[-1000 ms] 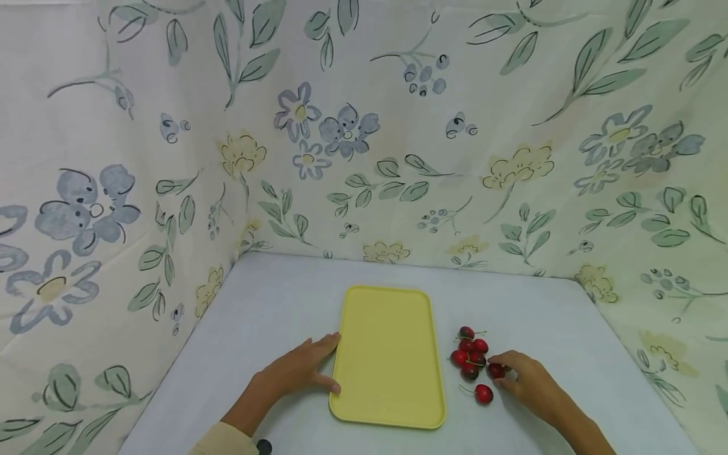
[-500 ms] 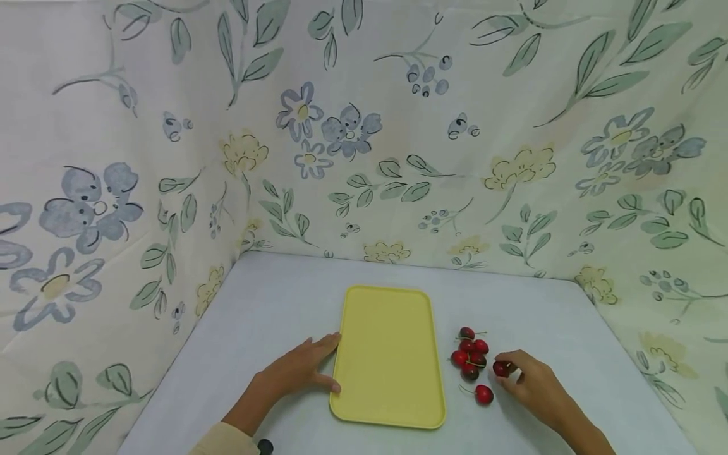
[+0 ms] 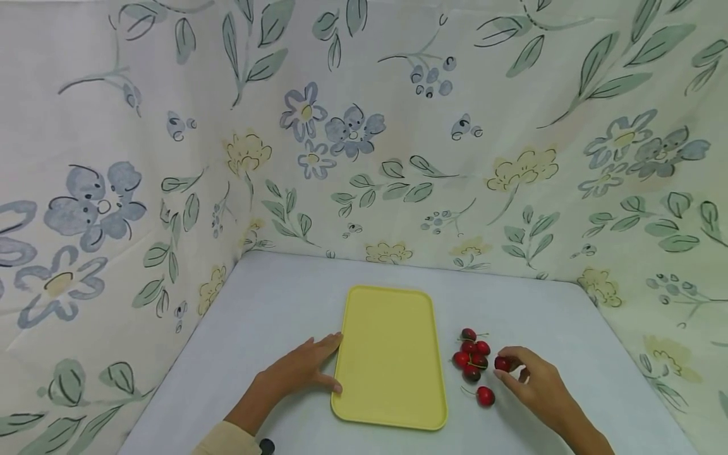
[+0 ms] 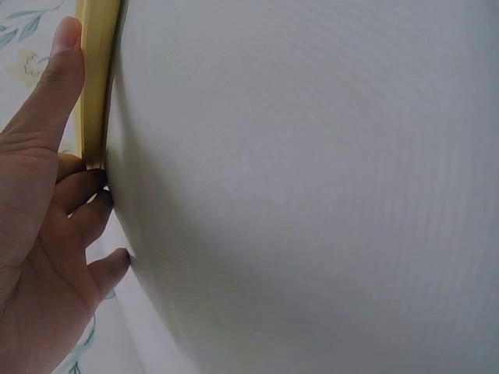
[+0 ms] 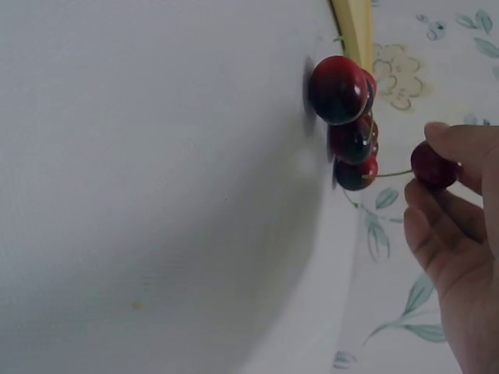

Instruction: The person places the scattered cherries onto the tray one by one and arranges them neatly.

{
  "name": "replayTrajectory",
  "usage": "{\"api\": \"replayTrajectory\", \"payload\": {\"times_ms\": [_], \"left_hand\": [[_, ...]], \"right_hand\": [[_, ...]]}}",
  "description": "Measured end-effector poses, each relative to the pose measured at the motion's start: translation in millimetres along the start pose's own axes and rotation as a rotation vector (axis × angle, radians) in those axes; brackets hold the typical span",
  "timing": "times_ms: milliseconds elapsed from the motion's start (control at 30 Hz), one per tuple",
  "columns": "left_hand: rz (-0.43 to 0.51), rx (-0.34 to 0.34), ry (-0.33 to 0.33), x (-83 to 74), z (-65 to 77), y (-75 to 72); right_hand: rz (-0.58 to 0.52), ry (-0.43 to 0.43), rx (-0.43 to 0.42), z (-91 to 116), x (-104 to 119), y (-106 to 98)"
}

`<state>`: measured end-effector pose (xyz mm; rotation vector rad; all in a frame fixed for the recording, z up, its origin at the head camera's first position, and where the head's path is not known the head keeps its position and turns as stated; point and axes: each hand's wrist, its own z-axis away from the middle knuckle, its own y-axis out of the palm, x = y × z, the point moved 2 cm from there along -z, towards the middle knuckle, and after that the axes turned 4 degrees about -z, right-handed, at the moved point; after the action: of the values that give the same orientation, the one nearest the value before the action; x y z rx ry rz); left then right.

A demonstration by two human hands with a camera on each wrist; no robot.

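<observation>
Running lengthwise front to back, yellow tray (image 3: 390, 357) touching left hand (image 3: 301, 368).

The left forearm (image 3: 250, 404) came up from the lower edge of the head view, and a pale sleeve (image 3: 226, 440) covered its lower part. The left hand (image 3: 300, 368) was stretched to the right, with its fingers a little bent and spread, while the left thumb (image 4: 56, 89) stood straight, apart from them. The right forearm (image 3: 581, 428) was bare and slanted inward. The right hand (image 3: 534, 380) made a pinch: the right thumb (image 5: 468, 145) faced the curved fingertips (image 5: 417, 195).
</observation>
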<state>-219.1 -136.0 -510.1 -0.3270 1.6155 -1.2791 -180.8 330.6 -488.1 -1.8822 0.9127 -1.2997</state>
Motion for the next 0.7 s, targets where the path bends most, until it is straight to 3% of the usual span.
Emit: {"api": "replayTrajectory", "payload": {"times_ms": [200,467,700], "left_hand": [[0.005,-0.004,0.005,0.7,-0.8,0.7],[-0.005,-0.008,0.004,4.0,-2.0,2.7],[-0.005,-0.005,0.003,1.7,-2.0,2.0]], "right_hand": [[-0.041,0.015,-0.012,-1.8,9.4,0.6],[-0.102,-0.125,-0.08,-4.0,19.6,5.2],[-0.197,-0.147,-0.096,-7.6,23.9,11.7]]}}
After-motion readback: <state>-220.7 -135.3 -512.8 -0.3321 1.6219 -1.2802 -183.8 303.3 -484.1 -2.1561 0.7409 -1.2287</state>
